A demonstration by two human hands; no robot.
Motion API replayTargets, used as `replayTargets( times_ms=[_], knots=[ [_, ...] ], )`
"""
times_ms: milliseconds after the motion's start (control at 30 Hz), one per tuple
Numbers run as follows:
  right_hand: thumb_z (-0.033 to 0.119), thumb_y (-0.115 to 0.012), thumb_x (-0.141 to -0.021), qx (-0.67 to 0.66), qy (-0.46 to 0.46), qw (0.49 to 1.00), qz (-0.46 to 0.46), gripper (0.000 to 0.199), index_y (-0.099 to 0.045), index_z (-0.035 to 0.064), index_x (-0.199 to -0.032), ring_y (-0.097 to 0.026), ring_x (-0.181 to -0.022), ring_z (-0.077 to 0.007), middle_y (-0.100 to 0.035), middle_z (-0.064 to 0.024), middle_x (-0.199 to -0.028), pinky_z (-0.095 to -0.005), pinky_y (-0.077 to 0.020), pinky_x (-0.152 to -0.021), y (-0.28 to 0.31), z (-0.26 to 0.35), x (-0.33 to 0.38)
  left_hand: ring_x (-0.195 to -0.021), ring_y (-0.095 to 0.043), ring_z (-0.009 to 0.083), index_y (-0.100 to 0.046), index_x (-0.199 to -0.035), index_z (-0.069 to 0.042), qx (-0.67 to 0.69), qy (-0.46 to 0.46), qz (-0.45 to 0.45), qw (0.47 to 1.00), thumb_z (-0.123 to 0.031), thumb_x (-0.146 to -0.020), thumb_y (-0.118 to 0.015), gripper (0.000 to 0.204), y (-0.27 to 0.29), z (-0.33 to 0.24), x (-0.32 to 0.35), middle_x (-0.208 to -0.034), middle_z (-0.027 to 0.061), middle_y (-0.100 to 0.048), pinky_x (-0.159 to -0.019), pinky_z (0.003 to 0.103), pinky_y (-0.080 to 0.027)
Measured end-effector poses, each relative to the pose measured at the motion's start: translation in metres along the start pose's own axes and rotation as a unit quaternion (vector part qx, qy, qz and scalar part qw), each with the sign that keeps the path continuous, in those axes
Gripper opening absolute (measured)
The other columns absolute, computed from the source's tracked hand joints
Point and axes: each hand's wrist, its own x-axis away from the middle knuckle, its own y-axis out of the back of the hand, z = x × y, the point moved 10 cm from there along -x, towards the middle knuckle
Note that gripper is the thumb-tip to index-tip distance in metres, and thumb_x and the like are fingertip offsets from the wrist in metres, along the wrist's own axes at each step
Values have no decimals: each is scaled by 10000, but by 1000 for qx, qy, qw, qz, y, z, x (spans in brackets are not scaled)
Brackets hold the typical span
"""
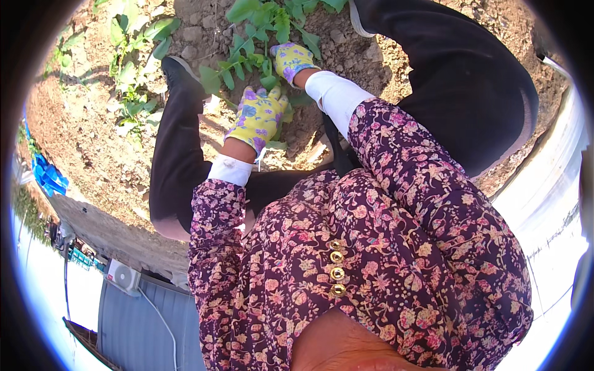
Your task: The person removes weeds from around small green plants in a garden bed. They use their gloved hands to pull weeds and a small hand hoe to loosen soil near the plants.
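Note:
My left hand [253, 117], in a yellow glove with purple and blue flowers, is low over the soil at the base of a leafy green plant [250, 52]. Its fingers are stretched out and slightly apart, pointing at the lower leaves, and part of a leaf shows beside and under the palm. Just beyond it to the right, my right hand [292, 63] wears a matching glove. Its fingers are curled closed beside the plant's stems; what they hold, if anything, is hidden.
My dark-trousered legs [179, 136] are bent on both sides of the plant. More leafy plants [133, 93] grow in a row to the left in dry, cloddy soil [80, 142]. White plastic sheeting [550, 167] lies at the right; a blue sheet [48, 175] lies far left.

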Motion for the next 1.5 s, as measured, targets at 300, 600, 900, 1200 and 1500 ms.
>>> replayTargets(
  times_ms=[300,600,900,1200,1500],
  knots=[
    [162,-516,-784,-14,4,997,77,324,-631,108,-1083,-583,-1034,-322,-609,-153,-1107,-450,-477,-836,-21,2,3,-1084,-539,290,-532,-1162,-110,13,7,8,1000,-82,-757,-529,406,-11,7,8,-1187,100,-525,-894,438,-375],
    [106,-510,-835,20,-43,998,48,268,-559,31,-1088,-600,-993,-340,-624,-168,-1046,-439,-484,-813,-3,-13,13,-1095,-534,284,-543,-1148,-126,20,16,52,998,-80,-762,-524,389,-20,13,12,-1172,92,-534,-906,441,-375],
    [89,-555,-772,-8,3,1000,1,284,-585,69,-1053,-604,-964,-331,-606,-173,-1064,-411,-492,-800,-4,1,12,-1038,-553,281,-567,-1103,-109,59,-14,-17,998,-78,-740,-542,365,-9,-4,8,-1124,98,-558,-885,407,-407],
    [74,-544,-765,-2,20,1000,18,360,-603,135,-1115,-581,-1012,-320,-599,-159,-1094,-412,-474,-838,-14,1,5,-1016,-553,290,-571,-1104,-93,103,-42,-16,994,-89,-717,-589,388,-8,-16,7,-1074,114,-562,-899,395,-415],
    [191,-572,-792,-94,-4,994,-57,256,-620,103,-1027,-590,-949,-331,-639,-154,-998,-403,-465,-828,14,23,2,-1097,-517,311,-476,-1269,-159,238,3,-52,970,-150,-822,-565,456,13,23,38,-1293,130,-473,-905,405,-428]
  ],
)
